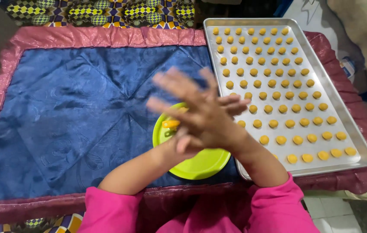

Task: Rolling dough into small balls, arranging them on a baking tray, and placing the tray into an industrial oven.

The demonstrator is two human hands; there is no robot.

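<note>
My two hands are pressed palm to palm above a lime-green plate (205,166). My right hand (198,114) lies on top, its spread fingers blurred and pointing to the upper left. My left hand (234,104) is underneath, with only its fingertips showing, pointing right toward the tray. Whatever may be between the palms is hidden. A small orange lump of dough (170,124) lies on the plate's left side, just under my hands.
A long metal baking tray (364,151) at the right holds several rows of small yellow-orange dough balls (274,96). Plate and tray rest on a blue quilted cloth (71,108) with a pink border. Patterned fabric lies at the far edge.
</note>
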